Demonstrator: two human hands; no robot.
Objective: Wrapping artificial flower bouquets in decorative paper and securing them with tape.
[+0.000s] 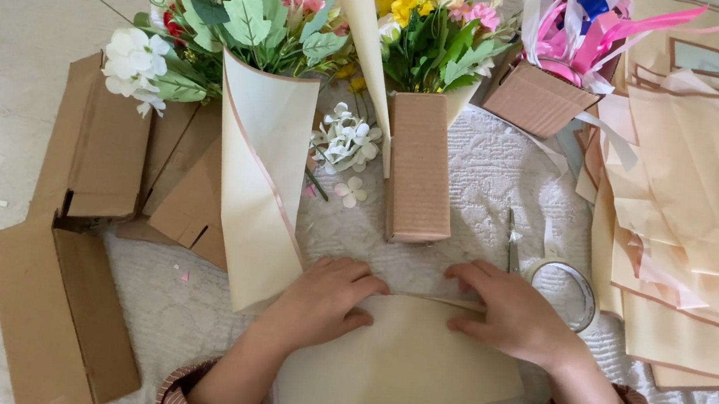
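A cream sheet of wrapping paper lies in front of me on the white quilted cloth. My left hand presses its upper left part, fingers curled on the folded top edge. My right hand holds the same edge down at the right. Just beyond the hands stands a brown corrugated box with yellow and pink flowers in it. A cream paper cone wraps a bunch of green leaves and white blooms to the left.
Flattened brown cardboard pieces lie at the left. A roll of clear tape and scissors rest right of my right hand. A stack of cream paper sheets fills the right side. A box of pink ribbons sits at the back.
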